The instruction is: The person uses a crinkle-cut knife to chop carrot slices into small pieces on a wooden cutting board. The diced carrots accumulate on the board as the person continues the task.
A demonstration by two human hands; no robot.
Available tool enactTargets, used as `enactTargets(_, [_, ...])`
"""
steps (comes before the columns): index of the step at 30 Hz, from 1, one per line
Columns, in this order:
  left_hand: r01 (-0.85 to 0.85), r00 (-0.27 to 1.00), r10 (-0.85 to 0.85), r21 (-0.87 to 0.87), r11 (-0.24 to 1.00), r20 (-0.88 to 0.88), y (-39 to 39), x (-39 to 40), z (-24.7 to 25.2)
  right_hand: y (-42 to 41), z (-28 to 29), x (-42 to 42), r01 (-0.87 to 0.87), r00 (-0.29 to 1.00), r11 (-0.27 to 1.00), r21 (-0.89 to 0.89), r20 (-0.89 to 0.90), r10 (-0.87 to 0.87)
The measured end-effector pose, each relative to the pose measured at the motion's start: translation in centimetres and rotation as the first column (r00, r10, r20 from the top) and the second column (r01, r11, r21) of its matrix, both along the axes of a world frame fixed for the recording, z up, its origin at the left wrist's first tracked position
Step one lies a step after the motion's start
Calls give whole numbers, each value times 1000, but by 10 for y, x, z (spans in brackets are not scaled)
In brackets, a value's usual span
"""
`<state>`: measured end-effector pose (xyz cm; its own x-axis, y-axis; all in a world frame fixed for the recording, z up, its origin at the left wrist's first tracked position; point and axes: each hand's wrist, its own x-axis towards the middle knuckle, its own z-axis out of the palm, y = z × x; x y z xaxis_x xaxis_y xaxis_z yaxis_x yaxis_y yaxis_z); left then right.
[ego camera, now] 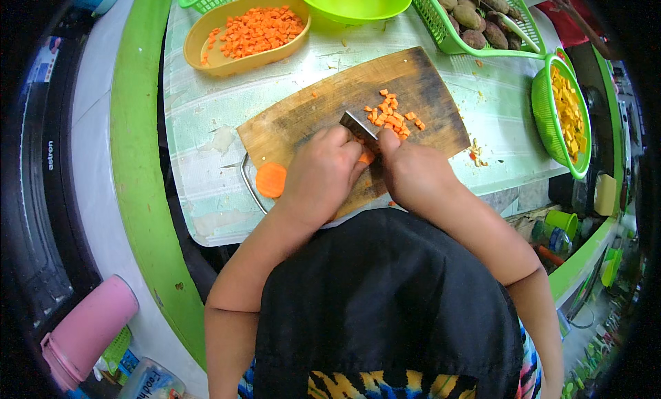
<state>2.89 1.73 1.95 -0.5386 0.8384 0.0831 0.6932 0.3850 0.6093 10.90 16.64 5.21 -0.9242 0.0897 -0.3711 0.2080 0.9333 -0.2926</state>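
Observation:
My right hand [415, 169] grips a knife [357, 125] whose blade stands on the wooden cutting board [304, 115]. Its handle is hidden inside the fist. Just left of the blade, my left hand [328, 166] holds a carrot piece [366, 156], mostly covered by the curled fingers. Diced carrot [391, 117] lies loose on the board beyond the blade. A thick carrot chunk [270, 180] with a round cut face rests by my left wrist, at the board's near left edge.
An oval tan dish [193, 45] holds diced carrot at the back left. Beside it stands a lime-green bowl [356, 4]. A green basket [439, 32] carries root vegetables and a pale-handled utensil. At right, a green colander [542, 110] contains yellow-orange cubes. Scraps [477, 153] lie right of the board.

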Motion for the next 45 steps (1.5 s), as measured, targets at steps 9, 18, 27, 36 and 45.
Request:
enactTargets(9, [5, 998, -2, 44, 999, -68, -3, 2, -8, 10, 5, 0, 29, 988, 998, -57, -150, -37])
enactTargets(18, [38, 993, -28, 79, 996, -119, -8, 3, -13, 1, 7, -6, -9, 1000, 1000, 0, 0, 9])
enactTargets(27, [48, 988, -34, 94, 994, -151, -10, 5, -16, 6, 3, 0, 26, 996, 998, -51, -87, -30])
enactTargets(36, [-34, 980, 54, 105, 994, -192, -7, 2, -3, 13, 9, 6, 58, 983, 993, -103, -168, -75])
enactTargets(45, [-19, 976, 20, 7, 1000, -217, -16, -1, 0, 10, 11, 4, 14, 980, 998, -63, -198, -26])
